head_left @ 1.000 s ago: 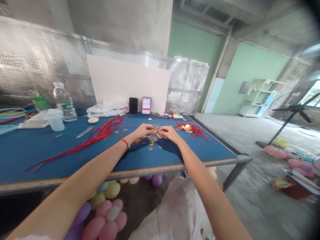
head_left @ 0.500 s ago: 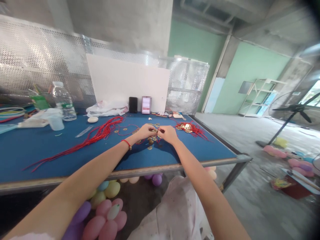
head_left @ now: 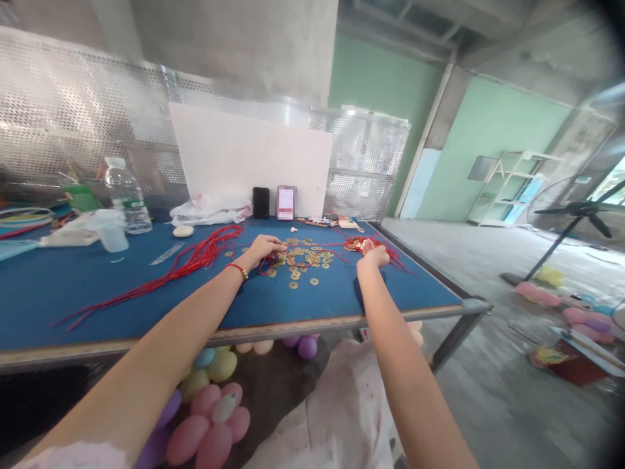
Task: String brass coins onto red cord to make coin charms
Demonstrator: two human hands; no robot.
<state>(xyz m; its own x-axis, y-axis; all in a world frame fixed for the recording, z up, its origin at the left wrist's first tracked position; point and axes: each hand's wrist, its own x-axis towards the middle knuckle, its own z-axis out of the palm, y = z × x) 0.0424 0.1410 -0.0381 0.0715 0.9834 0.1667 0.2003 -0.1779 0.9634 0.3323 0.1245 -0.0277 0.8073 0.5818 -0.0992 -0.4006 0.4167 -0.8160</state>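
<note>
My left hand (head_left: 266, 250) is closed, fingertips pinched on a red cord that loops below it. Beneath and beside it, loose brass-coloured coins with holes (head_left: 295, 276) are scattered on the blue tabletop. A length of red cord (head_left: 322, 245) runs nearly straight from my left hand towards the right, and another piece curves over the coins. My right hand (head_left: 375, 254) is turned partly upward with curled fingers, at a pile of red cords with coins (head_left: 352, 243). The straight cord leads towards its fingers, whose grip is partly hidden.
A long bundle of red cords (head_left: 205, 254) lies left of my left arm. Behind stand two phones, one black (head_left: 260, 203) and one lit (head_left: 286, 203). A water bottle (head_left: 127, 198) and a plastic cup (head_left: 114, 234) are at the left. Balloons (head_left: 215, 443) lie under the table.
My hands were together over the coins and have moved apart. The right hand has gone right to the corded pile, the left slightly left; red cord now stretches between them.
</note>
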